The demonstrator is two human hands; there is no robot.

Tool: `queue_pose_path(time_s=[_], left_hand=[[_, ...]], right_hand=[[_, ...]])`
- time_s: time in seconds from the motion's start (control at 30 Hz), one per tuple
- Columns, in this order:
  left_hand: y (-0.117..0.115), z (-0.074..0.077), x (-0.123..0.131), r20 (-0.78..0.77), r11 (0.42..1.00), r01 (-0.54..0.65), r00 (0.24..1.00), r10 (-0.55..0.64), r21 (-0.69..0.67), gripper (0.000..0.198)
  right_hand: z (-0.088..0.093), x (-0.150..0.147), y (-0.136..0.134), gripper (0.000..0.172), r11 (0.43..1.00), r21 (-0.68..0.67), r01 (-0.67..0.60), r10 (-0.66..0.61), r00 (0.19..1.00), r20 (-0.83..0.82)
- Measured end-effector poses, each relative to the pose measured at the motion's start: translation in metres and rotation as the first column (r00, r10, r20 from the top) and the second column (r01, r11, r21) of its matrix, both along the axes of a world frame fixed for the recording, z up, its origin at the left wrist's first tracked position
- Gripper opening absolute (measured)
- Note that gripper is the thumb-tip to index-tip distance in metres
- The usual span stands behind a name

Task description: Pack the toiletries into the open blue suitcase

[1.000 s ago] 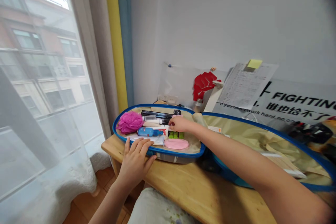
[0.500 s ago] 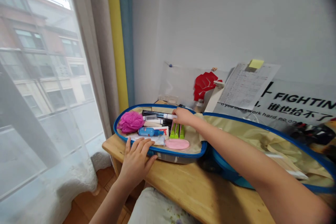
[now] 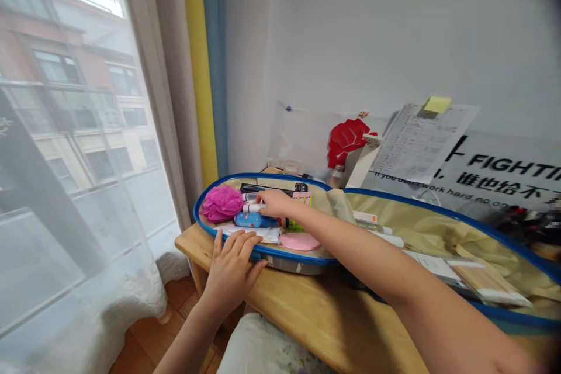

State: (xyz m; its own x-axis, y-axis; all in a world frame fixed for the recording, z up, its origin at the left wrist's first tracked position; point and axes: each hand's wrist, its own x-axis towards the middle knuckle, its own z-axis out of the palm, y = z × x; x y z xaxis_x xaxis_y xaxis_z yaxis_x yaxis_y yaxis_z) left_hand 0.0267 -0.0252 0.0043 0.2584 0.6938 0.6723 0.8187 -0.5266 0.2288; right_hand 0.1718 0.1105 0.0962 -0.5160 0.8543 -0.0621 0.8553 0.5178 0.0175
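Observation:
An open zip case with a blue rim [image 3: 263, 175] and khaki lining lies on a wooden table [image 3: 333, 315]. My right hand [image 3: 274, 203] is inside it, shut on a white tube [image 3: 252, 208]. Beside that hand lie a magenta mesh bath puff [image 3: 222, 203] and a blue bottle [image 3: 253, 220]. A black tube [image 3: 267, 189] lies behind it. Green tubes [image 3: 294, 225] are mostly hidden under my wrist, and a pink round sponge [image 3: 300, 241] lies near the rim. My left hand [image 3: 232, 263] rests on the near rim, fingers spread.
The case's other half [image 3: 438, 257] spreads right, holding small tubes and flat packets. A sheer curtain [image 3: 87, 187] hangs at the left window. Behind stand a small bottle [image 3: 336, 176] and a red fist cutout [image 3: 348, 140]. A cushioned seat [image 3: 267, 345] sits below the table's front edge.
My right hand has moved left across the case, carrying the white tube. It now covers the green tubes. My left hand stays on the rim, and the view has shifted slightly.

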Motion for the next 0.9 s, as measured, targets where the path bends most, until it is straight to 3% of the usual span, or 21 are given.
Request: queue_pose_path(time_s=[0.2,0.33,0.47,0.6,0.73,0.9], left_hand=[[0.0,0.001,0.0,-0.017,1.0,-0.005,1.0,0.004,-0.003,0.03],[0.0,0.001,-0.001,-0.05,1.0,-0.013,0.999,0.013,0.007,0.031],[0.0,0.0,-0.001,-0.054,1.0,-0.013,0.998,0.014,0.01,0.031],[0.002,-0.002,-0.003,-0.076,1.0,-0.009,0.997,0.009,0.004,0.032],[0.003,-0.004,-0.004,-0.093,1.0,-0.01,0.996,0.012,0.03,0.032],[0.003,-0.004,-0.004,-0.106,0.999,-0.016,0.994,0.021,0.047,0.032]], right_hand=[[-0.003,-0.006,-0.004,0.032,1.0,-0.007,0.018,-0.018,0.999,-0.027],[0.017,0.013,-0.003,0.034,0.998,-0.009,0.06,-0.061,0.996,-0.059],[0.056,0.076,0.001,0.034,0.972,0.039,0.234,-0.23,0.97,-0.082],[0.08,0.165,-0.005,0.033,0.874,0.08,0.479,-0.478,0.878,-0.037],[0.067,0.235,-0.035,0.028,0.785,-0.055,0.617,-0.613,0.787,0.075],[0.034,0.275,-0.093,0.02,0.701,-0.275,0.658,-0.642,0.75,0.159]])
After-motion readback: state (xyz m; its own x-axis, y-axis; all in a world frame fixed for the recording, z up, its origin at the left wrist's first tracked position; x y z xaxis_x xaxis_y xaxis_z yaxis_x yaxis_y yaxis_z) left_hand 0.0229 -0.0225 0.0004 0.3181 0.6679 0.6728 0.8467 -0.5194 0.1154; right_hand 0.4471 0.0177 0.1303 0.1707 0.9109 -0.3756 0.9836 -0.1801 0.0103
